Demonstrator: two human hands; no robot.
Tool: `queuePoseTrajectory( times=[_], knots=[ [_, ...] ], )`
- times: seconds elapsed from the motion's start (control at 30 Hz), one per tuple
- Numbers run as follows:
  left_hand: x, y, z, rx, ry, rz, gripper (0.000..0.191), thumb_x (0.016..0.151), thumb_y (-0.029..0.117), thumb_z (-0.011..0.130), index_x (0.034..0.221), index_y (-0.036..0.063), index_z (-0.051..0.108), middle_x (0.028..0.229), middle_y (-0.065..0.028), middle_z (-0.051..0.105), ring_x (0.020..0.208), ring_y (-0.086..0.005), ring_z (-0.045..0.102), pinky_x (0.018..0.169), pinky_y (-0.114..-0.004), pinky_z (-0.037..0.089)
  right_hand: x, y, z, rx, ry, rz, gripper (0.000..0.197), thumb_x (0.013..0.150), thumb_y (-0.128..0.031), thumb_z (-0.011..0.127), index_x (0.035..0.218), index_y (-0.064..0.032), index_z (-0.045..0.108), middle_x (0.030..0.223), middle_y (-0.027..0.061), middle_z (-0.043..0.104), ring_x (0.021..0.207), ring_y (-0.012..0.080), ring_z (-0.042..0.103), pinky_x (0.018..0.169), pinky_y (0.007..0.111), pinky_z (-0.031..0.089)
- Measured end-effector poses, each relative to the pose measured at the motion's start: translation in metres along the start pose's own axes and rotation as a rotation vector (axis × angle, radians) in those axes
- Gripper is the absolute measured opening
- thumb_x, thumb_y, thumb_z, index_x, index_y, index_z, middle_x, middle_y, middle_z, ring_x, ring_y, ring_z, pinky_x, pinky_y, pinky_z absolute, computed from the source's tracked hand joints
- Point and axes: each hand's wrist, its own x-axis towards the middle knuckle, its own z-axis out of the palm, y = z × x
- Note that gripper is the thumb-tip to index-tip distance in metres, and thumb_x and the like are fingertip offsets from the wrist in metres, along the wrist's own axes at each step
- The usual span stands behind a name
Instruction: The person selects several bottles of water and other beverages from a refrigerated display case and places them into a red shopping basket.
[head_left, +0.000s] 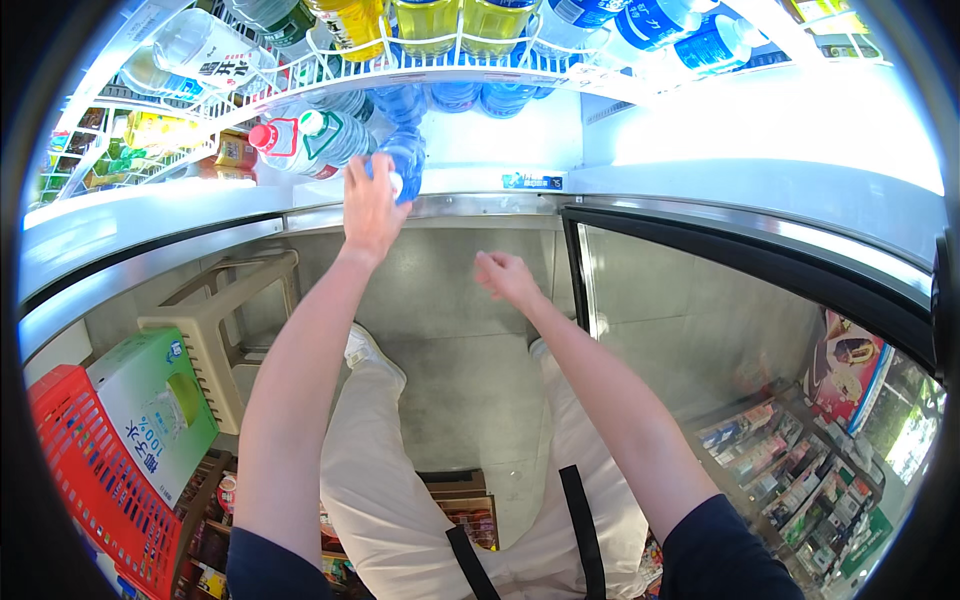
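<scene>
My left hand (372, 206) grips a large blue-tinted plastic bottle (407, 161) with a white cap, at the front of the bottom level of a lit drinks fridge. Beside it on the left lie big clear bottles, one with a red cap and handle (279, 138), another with a green cap and handle (330, 129). More blue bottles (501, 97) stand further in. My right hand (508, 277) hangs in the air over the grey floor, fingers curled, nothing visible in them. The fridge's glass door (690, 300) swings open to the right of it.
Above, a white wire shelf (442, 71) holds several drink bottles. A beige plastic stool (225, 322), a green-and-white carton (157, 409) and a red plastic basket (97, 480) crowd the left side. The fridge's metal sill (480, 204) runs across the front. Stocked shelves appear through the door glass.
</scene>
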Motion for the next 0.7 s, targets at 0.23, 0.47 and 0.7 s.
queuePoseTrajectory(
  times=[0.23,0.47,0.7],
  knots=[
    [-0.059,0.023,-0.026,-0.07,0.084,0.067,0.055,0.052,0.002,0.08,0.096,0.0077,0.047,0.101,-0.0174,0.043,0.099,-0.0372,0.046,0.084,-0.045,0.04,-0.038,0.065,-0.001,-0.219,0.061,0.009,0.043,0.083,-0.044,0.059,0.089,-0.0024,0.066,0.078,0.0118,0.066,0.075,0.022,0.064,0.074,0.034,0.05],
    [-0.099,0.066,-0.083,-0.27,-0.149,0.014,0.053,0.053,0.005,0.077,0.099,0.0071,0.05,0.103,-0.0163,0.045,0.099,-0.0355,0.045,0.086,-0.042,0.041,-0.081,0.089,0.014,-0.337,0.11,0.078,0.052,0.079,-0.036,0.067,0.118,-0.0026,0.055,0.09,0.0134,0.066,0.082,0.0256,0.064,0.075,0.036,0.05],
    [-0.154,0.097,-0.145,-0.432,-0.551,0.271,0.051,0.053,0.007,0.075,0.098,0.0085,0.051,0.106,-0.014,0.049,0.1,-0.0335,0.048,0.085,-0.041,0.043,-0.174,0.034,0.008,-0.654,-0.166,-0.302,0.103,0.063,-0.025,0.082,0.143,-0.0093,0.02,0.142,0.0194,0.028,0.13,0.0359,0.034,0.103,0.043,0.035]
  ],
)
